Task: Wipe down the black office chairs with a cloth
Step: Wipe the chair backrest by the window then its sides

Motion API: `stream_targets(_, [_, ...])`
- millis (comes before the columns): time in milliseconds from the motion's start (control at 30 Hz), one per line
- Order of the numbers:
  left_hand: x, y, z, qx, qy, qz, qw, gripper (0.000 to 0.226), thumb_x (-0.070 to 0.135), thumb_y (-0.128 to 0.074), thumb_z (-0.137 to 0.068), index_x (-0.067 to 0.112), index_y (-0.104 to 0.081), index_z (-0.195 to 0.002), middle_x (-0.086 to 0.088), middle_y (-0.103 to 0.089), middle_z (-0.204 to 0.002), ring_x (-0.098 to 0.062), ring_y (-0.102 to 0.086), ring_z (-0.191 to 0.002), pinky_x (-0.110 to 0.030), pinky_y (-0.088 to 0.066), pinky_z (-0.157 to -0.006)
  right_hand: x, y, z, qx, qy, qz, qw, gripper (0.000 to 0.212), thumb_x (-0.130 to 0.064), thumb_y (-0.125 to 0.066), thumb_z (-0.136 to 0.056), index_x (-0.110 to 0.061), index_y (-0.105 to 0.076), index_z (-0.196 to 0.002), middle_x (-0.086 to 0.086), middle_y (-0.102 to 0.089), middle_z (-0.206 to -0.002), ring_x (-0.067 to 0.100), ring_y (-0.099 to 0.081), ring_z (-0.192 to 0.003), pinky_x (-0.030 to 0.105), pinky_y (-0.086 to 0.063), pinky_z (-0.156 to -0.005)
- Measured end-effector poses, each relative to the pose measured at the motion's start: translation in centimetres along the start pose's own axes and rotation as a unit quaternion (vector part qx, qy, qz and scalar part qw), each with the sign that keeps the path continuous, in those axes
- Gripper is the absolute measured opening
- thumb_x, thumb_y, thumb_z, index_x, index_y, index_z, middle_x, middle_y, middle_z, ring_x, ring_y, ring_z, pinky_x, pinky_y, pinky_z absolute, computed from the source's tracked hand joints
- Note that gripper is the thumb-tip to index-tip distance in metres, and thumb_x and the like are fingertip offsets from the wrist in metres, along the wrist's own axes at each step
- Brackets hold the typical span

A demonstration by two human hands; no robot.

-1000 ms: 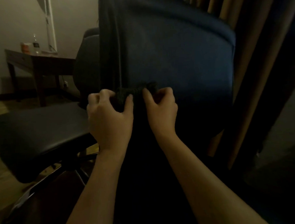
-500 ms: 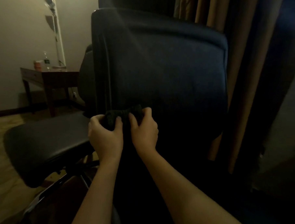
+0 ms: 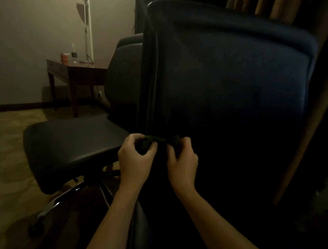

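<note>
Both hands, left hand (image 3: 134, 161) and right hand (image 3: 182, 161), pinching a dark cloth (image 3: 156, 143) bunched against the chair back (image 3: 223, 74): soft, light, limp; best gripped wadded.

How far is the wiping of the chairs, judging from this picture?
Nothing shows as finished; the dim light hides any wiped area. In hand: the left hand and right hand grip a dark cloth at the lower back of the near backrest. Apparently left: its seat and the second chair behind.
</note>
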State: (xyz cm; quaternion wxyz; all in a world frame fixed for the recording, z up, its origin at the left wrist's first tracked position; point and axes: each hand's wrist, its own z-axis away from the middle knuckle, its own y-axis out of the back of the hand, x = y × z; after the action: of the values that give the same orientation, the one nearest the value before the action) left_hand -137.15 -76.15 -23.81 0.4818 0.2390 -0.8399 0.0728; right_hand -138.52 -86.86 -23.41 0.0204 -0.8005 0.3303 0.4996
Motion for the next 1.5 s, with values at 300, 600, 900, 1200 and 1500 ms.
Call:
stream_targets(300, [3.8,-2.9,-6.4,0.032,-0.006,0.047,0.998,0.023,0.040,-0.059,-0.093,0.018,-0.059,-0.087,0.003,-0.061,-0.085,-0.007,-0.059,-0.076,-0.020,-0.046,-0.062,-7.1,1.8,-9.2,-0.006,0.085,0.039,0.996,0.013,-0.034,-0.065,-0.090,-0.024,-0.056,-0.091,-0.010,-0.061,-0.077,-0.001,-0.060,-0.065,0.015,-0.046,-0.056])
stream_targets(600, [2.9,-4.1,-5.9,0.004,0.013,0.065,0.998,0.017,0.034,-0.058,-0.095,0.020,-0.063,-0.087,0.005,-0.063,-0.077,-0.005,-0.060,-0.067,-0.012,-0.041,-0.052,-4.5,0.5,-8.7,0.015,0.109,0.049,0.993,0.015,-0.032,-0.061,-0.093,-0.031,-0.046,-0.094,-0.013,-0.059,-0.081,-0.002,-0.060,-0.071,0.015,-0.048,-0.063])
stream_targets(900, [4.1,-1.5,-5.0,-0.009,0.043,0.061,0.997,0.018,0.026,-0.054,-0.098,0.016,-0.059,-0.083,0.002,-0.060,-0.072,-0.006,-0.055,-0.059,-0.008,-0.036,-0.044,-5.9,0.6,-6.8,-0.065,0.103,-0.002,0.993,0.014,-0.028,-0.062,-0.093,-0.022,-0.051,-0.101,-0.009,-0.062,-0.085,0.002,-0.063,-0.075,0.019,-0.053,-0.065])
stream_targets(1200, [4.9,5.1,-1.2,0.026,0.032,0.050,0.998,0.015,0.028,-0.058,-0.096,0.023,-0.060,-0.082,0.007,-0.061,-0.072,-0.003,-0.058,-0.063,-0.008,-0.039,-0.047,-8.5,0.3,-0.7,-0.083,0.107,-0.035,0.990,0.017,-0.029,-0.061,-0.094,-0.018,-0.051,-0.101,-0.009,-0.061,-0.084,0.004,-0.061,-0.075,0.022,-0.051,-0.065])
stream_targets(1500, [-1.5,7.9,9.2,0.110,0.062,0.069,0.990,0.008,0.030,-0.064,-0.091,0.022,-0.063,-0.091,0.006,-0.065,-0.090,-0.004,-0.062,-0.084,-0.021,-0.050,-0.072,-3.4,-1.6,10.5,-0.053,0.061,-0.117,0.990,0.013,-0.021,-0.061,-0.094,-0.023,-0.049,-0.098,-0.007,-0.064,-0.088,-0.002,-0.063,-0.077,0.014,-0.051,-0.063])
